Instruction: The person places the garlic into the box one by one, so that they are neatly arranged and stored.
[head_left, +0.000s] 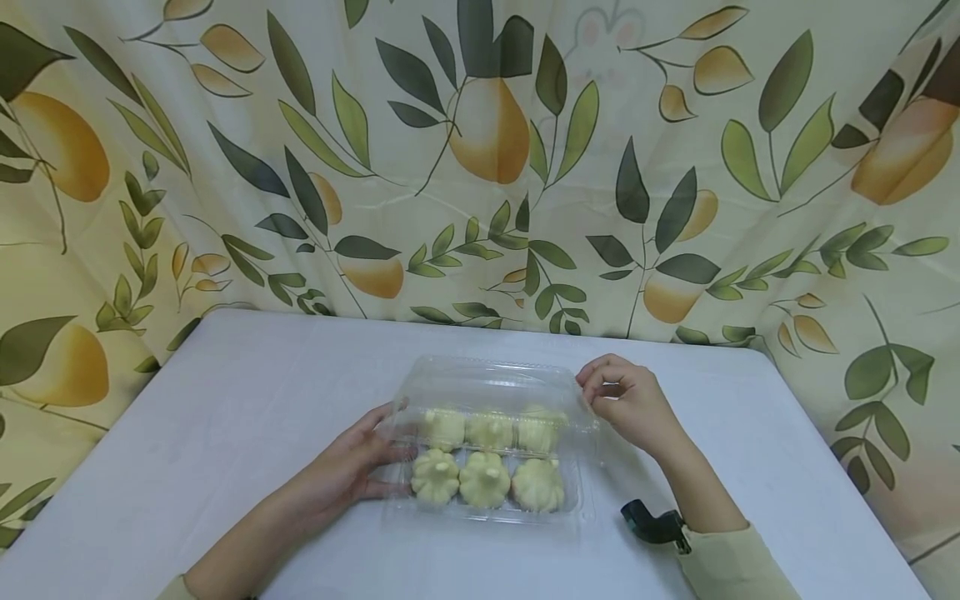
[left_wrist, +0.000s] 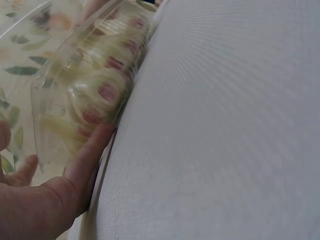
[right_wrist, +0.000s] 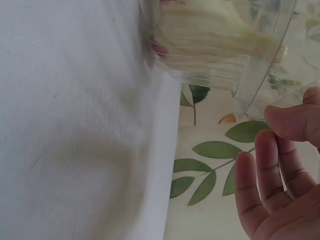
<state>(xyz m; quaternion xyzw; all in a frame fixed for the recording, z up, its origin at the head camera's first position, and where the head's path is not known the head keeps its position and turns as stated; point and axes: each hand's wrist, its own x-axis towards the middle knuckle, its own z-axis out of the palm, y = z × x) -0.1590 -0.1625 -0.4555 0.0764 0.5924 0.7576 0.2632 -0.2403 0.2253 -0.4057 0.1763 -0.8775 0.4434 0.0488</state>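
Note:
A clear plastic clamshell box (head_left: 487, 512) stands on the white table and holds several pale, ribbed garlic bulbs (head_left: 484, 481) in two rows. Its hinged lid (head_left: 487, 379) is raised at a slant over the back row. At the box's left side, my left hand (head_left: 360, 458) grips it with thumb in front and fingers behind. My right hand (head_left: 633, 404) pinches the lid's right edge between thumb and forefinger. The left wrist view shows reddish undersides on the bulbs (left_wrist: 107, 92) through the plastic wall. Close by the lid edge (right_wrist: 245, 107) are my right fingertips (right_wrist: 271, 112).
A white cloth covers the table (head_left: 285, 367). Behind it hangs a curtain (head_left: 480, 225) printed with leaves and orange fruit. A black device (head_left: 651, 523) is strapped at my right wrist, low over the tabletop.

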